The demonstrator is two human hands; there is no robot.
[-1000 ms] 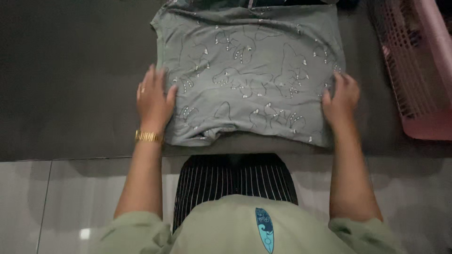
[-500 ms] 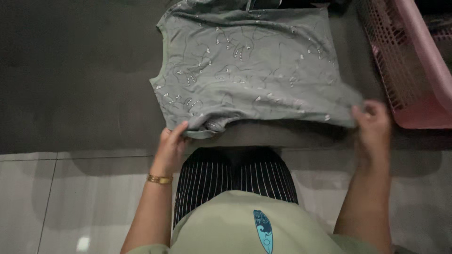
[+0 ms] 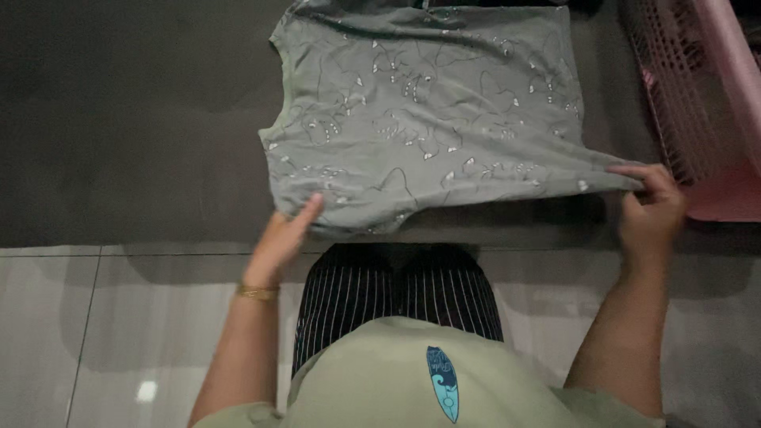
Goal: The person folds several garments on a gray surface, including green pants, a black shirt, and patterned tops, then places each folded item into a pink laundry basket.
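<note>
Grey-green printed shirt (image 3: 428, 119) flat on dark desk (image 3: 127, 127). Left hand (image 3: 287, 234) pinching near-left corner; right hand (image 3: 652, 208) gripping near-right corner, pulled taut. Risk: uneven tugging skewing fabric, or hem dragging against pink basket (image 3: 697, 103).

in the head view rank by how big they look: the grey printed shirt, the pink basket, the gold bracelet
1. grey printed shirt, largest.
2. pink basket, smaller as seen, but cut off by the frame edge, so its full size is unsure.
3. gold bracelet, smallest.

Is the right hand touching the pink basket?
Apart. The head view shows the right hand pinching the green shirt corner, with dark surface showing between it and the pink basket.
</note>
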